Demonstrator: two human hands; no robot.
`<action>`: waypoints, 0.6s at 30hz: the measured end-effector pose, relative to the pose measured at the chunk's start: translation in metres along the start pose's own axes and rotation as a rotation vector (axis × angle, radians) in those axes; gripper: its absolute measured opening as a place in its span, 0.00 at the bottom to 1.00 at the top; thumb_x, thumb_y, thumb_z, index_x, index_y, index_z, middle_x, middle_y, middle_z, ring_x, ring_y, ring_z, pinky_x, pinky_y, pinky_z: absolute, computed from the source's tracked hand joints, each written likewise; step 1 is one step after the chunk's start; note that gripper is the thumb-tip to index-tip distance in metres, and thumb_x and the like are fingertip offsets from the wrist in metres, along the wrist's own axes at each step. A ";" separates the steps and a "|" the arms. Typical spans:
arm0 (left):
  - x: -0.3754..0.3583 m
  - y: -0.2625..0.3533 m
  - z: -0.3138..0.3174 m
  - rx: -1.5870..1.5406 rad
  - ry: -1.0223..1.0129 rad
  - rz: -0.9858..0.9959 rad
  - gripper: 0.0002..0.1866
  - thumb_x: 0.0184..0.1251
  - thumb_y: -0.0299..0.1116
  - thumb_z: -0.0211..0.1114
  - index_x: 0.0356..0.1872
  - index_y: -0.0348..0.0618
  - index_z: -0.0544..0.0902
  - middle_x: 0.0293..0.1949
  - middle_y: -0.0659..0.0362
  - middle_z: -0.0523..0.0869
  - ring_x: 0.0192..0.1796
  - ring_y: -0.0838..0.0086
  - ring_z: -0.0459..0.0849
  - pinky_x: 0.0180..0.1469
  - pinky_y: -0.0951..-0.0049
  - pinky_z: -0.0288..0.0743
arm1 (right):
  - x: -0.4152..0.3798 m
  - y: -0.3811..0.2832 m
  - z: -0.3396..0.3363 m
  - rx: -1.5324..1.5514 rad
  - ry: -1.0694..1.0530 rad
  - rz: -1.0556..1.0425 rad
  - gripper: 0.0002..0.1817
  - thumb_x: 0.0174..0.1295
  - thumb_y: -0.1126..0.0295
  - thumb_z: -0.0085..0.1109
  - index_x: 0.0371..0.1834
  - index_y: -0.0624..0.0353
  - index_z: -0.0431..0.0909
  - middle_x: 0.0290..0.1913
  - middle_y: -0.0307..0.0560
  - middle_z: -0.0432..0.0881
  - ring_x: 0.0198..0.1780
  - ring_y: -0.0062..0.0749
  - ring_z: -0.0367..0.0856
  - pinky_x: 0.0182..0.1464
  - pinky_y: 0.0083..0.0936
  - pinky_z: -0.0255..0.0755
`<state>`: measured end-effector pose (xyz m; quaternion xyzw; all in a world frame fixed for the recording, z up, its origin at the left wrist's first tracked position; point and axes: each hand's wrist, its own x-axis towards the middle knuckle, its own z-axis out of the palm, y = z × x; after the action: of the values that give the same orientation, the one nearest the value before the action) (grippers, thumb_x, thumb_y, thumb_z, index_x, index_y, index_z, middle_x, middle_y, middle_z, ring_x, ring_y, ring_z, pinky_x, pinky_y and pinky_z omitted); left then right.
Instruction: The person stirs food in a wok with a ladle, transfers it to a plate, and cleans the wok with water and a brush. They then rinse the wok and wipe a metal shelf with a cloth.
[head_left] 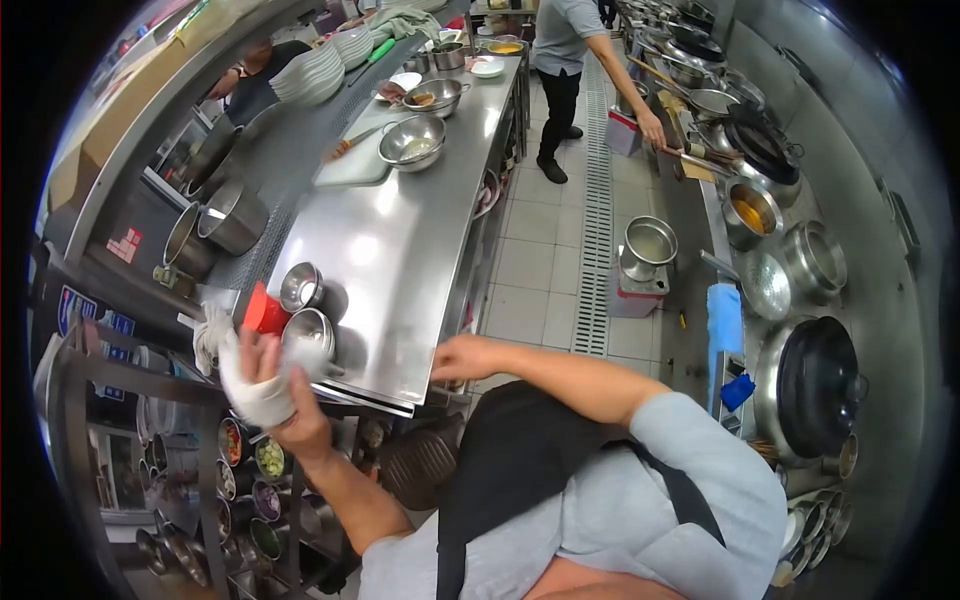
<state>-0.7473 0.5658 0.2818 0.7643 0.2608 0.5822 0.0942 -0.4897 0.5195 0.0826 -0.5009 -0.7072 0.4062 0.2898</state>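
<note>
My left hand (297,418) is raised at the near left corner of the steel counter (385,290), blurred by motion. It holds a white cloth (262,402) across the palm, with fingertips showing above the cloth. Just beyond it are a red container (264,310) and two small steel bowls, one nearer (308,332) and one farther (302,287). My right hand (466,358) is beside the counter's near right corner, its fingers bent and partly hidden; whether it holds anything cannot be made out.
Steel bowls (412,143) and a white cutting board (352,165) lie farther along the counter. Another person (570,50) reaches toward the stove line at the right. A steel pot (650,243) stands over the aisle. Ingredient containers (270,457) are below left.
</note>
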 end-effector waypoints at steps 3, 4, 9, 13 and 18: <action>0.018 -0.016 -0.038 0.372 0.230 0.147 0.20 0.75 0.18 0.54 0.66 0.25 0.78 0.77 0.43 0.70 0.74 0.52 0.74 0.74 0.56 0.69 | -0.068 0.132 0.023 -0.100 0.206 0.389 0.23 0.69 0.47 0.65 0.44 0.60 0.84 0.34 0.52 0.88 0.36 0.44 0.87 0.42 0.42 0.80; 0.019 -0.024 -0.046 0.392 0.309 0.061 0.20 0.76 0.19 0.54 0.65 0.24 0.78 0.76 0.43 0.72 0.73 0.53 0.75 0.73 0.58 0.71 | -0.099 0.160 0.022 -0.016 0.185 0.642 0.23 0.68 0.48 0.64 0.43 0.61 0.84 0.32 0.53 0.87 0.31 0.42 0.86 0.38 0.42 0.80; -0.015 -0.127 -0.084 0.746 0.128 -0.163 0.19 0.78 0.25 0.55 0.64 0.24 0.79 0.67 0.41 0.80 0.70 0.50 0.78 0.75 0.59 0.67 | -0.283 0.235 0.086 0.308 0.527 0.851 0.17 0.68 0.58 0.64 0.27 0.59 0.82 0.19 0.45 0.79 0.19 0.30 0.77 0.23 0.33 0.70; -0.051 -0.171 -0.057 0.611 0.128 -0.487 0.26 0.80 0.38 0.58 0.64 0.20 0.77 0.66 0.34 0.81 0.72 0.47 0.77 0.74 0.59 0.65 | -0.431 0.315 0.183 -0.108 -0.242 1.147 0.25 0.64 0.49 0.62 0.37 0.65 0.90 0.33 0.65 0.88 0.34 0.55 0.88 0.41 0.45 0.81; -0.020 -0.137 -0.061 0.427 0.146 -0.641 0.27 0.78 0.44 0.60 0.63 0.26 0.80 0.56 0.39 0.88 0.60 0.49 0.87 0.63 0.60 0.75 | -0.428 0.286 0.172 0.039 -0.194 1.120 0.23 0.61 0.48 0.64 0.39 0.59 0.91 0.38 0.62 0.89 0.43 0.53 0.89 0.46 0.46 0.80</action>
<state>-0.8483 0.6619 0.2218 0.6029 0.6079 0.5086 0.0913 -0.3536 0.1144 -0.2522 -0.7545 -0.3492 0.5550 -0.0270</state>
